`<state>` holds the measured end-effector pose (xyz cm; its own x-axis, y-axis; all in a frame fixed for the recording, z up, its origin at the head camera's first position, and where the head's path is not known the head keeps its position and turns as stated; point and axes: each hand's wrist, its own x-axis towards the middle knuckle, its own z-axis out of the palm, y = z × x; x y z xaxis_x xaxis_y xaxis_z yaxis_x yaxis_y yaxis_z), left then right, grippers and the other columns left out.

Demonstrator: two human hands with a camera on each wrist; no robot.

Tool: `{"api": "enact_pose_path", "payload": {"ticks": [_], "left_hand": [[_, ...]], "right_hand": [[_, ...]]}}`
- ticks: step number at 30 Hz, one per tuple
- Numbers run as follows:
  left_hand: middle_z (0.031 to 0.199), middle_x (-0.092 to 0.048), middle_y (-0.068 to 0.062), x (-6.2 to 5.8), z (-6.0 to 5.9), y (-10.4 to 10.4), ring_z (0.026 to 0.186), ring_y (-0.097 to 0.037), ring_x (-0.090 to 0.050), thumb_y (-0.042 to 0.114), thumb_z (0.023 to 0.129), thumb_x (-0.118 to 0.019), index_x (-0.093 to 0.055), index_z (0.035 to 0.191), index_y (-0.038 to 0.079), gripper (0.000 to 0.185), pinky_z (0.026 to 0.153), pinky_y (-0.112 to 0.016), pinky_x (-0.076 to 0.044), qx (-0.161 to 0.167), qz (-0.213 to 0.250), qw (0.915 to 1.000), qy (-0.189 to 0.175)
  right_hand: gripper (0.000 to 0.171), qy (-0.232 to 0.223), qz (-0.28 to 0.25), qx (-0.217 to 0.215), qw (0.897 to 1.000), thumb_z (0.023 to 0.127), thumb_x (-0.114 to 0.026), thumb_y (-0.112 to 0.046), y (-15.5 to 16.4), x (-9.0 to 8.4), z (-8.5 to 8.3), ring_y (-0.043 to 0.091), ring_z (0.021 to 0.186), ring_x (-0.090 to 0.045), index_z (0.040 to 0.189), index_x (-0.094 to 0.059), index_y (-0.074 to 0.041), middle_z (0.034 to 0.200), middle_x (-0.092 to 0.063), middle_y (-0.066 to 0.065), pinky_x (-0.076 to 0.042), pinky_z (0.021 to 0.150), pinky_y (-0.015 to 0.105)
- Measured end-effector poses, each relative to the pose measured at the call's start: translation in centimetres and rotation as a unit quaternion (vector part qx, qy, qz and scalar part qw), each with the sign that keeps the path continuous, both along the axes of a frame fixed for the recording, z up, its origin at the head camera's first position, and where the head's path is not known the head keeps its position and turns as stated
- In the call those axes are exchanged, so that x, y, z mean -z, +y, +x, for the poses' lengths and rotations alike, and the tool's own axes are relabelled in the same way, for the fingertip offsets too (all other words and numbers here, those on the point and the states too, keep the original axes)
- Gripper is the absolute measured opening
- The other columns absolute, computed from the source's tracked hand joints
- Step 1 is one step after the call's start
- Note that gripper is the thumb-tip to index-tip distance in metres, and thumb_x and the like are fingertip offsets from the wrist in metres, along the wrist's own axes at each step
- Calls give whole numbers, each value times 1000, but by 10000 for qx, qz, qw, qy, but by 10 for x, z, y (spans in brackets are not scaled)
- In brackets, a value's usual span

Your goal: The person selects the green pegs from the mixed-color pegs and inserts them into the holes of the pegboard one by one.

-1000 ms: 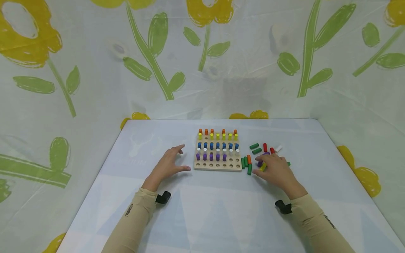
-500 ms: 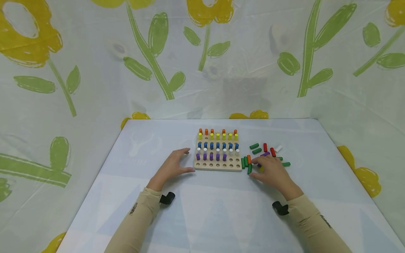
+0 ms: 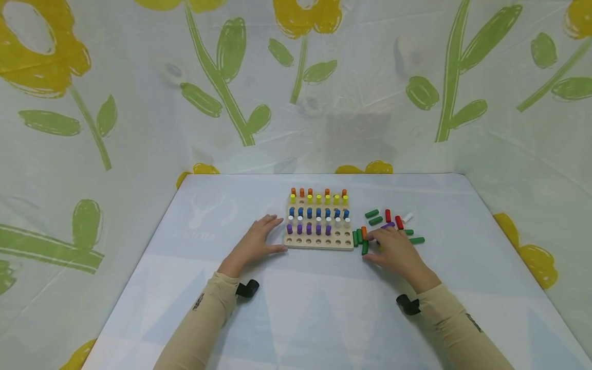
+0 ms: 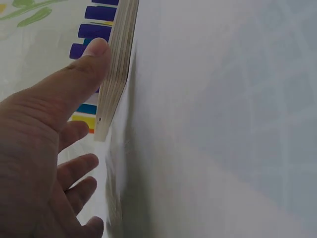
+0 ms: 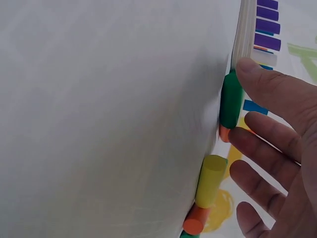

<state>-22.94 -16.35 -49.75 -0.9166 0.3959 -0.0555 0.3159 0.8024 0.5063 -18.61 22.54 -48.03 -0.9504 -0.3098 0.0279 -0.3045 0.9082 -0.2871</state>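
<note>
A wooden pegboard [image 3: 319,247] holds rows of orange, yellow, blue, white and purple pegs [image 3: 309,230]. My left hand [image 3: 253,243] is spread at its left side, the thumb at the front left corner. In the left wrist view, that thumb [image 4: 81,69] overlaps the board's edge; contact is unclear. My right hand [image 3: 399,252] hovers over loose pegs, thumb and fingers apart beside a green peg [image 3: 365,247]. In the right wrist view, the thumb tip lies by the upper end of this green peg [image 5: 231,101], and no finger curls round it.
Green pegs [image 3: 372,213] lie loose right of the board, with red pegs [image 3: 387,215] and a white peg [image 3: 407,217]. An orange peg [image 3: 364,233] lies close to the board. A yellow peg [image 5: 210,181] shows below the right fingers. A flowered curtain [image 3: 361,128] backs the table.
My left hand has moved right, up to the board's left edge. The right hand has shifted left from over the yellow peg toward the green peg by the board.
</note>
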Motion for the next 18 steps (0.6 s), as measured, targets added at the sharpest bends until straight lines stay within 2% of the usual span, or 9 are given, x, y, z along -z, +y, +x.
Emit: {"api": "enact_pose_path", "payload": {"ticks": [11, 18], "left_hand": [[167, -24, -16, 9, -5, -2, 155, -34, -13, 50, 86, -79, -40, 158, 17, 88, 126, -50, -4, 120, -19, 9999, -11], [166, -24, -17, 9, -5, -1, 155, -37, -14, 51, 87, -77, -44, 156, 22, 82, 126, -53, -3, 225, -82, 9996, 131]], "right_hand": [[46, 45, 56, -38, 10000, 80, -88, -31, -2, 1, -2, 36, 115, -57, 116, -71, -10, 118, -71, 10, -43, 101, 62], [42, -23, 58, -30, 10000, 82, -87, -29, -3, 0, -2, 36, 117, -58, 116, -70, -10, 118, -70, 10, -43, 100, 62]]}}
